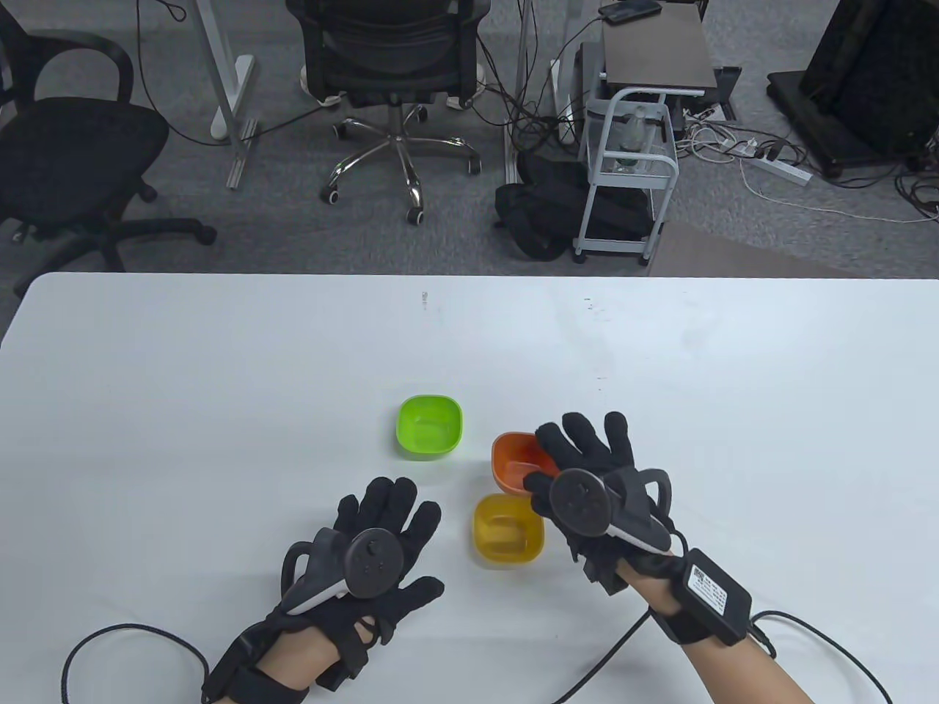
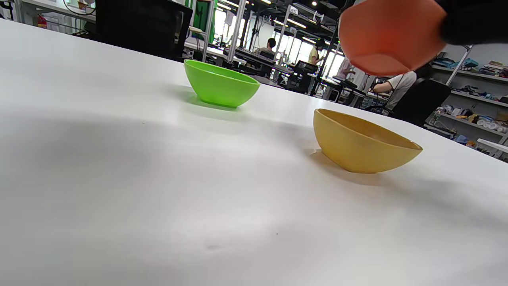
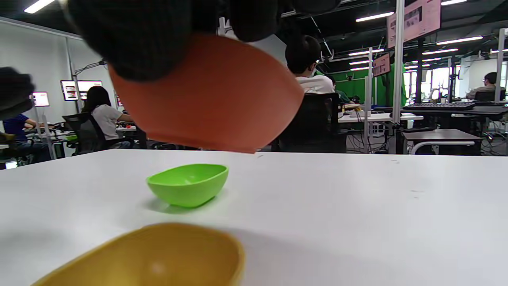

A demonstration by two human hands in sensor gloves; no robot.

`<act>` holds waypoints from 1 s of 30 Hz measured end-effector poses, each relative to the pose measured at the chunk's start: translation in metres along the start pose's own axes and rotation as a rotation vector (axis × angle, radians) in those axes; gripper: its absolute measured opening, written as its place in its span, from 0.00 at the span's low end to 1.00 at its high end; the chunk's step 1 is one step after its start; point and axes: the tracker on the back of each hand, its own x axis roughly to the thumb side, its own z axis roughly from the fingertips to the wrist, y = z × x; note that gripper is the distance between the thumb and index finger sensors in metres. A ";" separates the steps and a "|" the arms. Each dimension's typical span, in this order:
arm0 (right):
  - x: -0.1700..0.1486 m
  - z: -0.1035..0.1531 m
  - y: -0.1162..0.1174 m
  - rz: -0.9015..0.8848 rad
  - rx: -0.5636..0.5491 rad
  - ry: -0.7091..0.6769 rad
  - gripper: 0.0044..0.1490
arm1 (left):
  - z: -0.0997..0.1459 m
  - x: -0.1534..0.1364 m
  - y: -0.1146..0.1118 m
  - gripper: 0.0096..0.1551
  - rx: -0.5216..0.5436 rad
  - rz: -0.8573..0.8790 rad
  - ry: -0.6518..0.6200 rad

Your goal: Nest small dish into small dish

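Note:
Three small dishes show. My right hand [image 1: 579, 469] grips the orange dish [image 1: 517, 462] by its rim and holds it lifted above the table, as the left wrist view [image 2: 391, 35] and the right wrist view [image 3: 210, 107] show. The yellow dish [image 1: 508, 529] stands on the table just in front of and below it; it also shows in the left wrist view [image 2: 363, 142] and the right wrist view [image 3: 154, 258]. The green dish [image 1: 429, 425] stands alone further back left. My left hand [image 1: 381, 543] rests flat on the table, fingers spread, left of the yellow dish, holding nothing.
The white table [image 1: 220, 411] runs to its far edge at mid frame. Beyond it stand office chairs [image 1: 396, 88], a small white cart [image 1: 631, 169] and floor cables. A cable from my right wrist [image 1: 807, 631] trails over the table's near right.

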 end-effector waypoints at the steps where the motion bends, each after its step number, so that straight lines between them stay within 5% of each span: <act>1: 0.004 0.006 0.004 0.006 -0.005 -0.016 0.23 | 0.000 0.000 0.000 0.51 0.001 0.000 0.000; 5: 0.013 0.018 0.028 0.079 -0.024 -0.065 0.23 | 0.000 0.000 -0.001 0.51 -0.001 0.000 -0.003; 13: 0.026 0.025 0.064 0.143 0.116 -0.101 0.23 | -0.001 0.001 -0.005 0.51 -0.019 -0.004 -0.007; 24: 0.021 0.024 0.071 0.101 0.148 -0.075 0.28 | -0.002 0.002 -0.006 0.51 -0.033 -0.006 -0.005; 30: 0.011 0.026 0.046 0.011 0.139 -0.039 0.36 | -0.002 0.002 -0.005 0.51 -0.020 -0.007 -0.005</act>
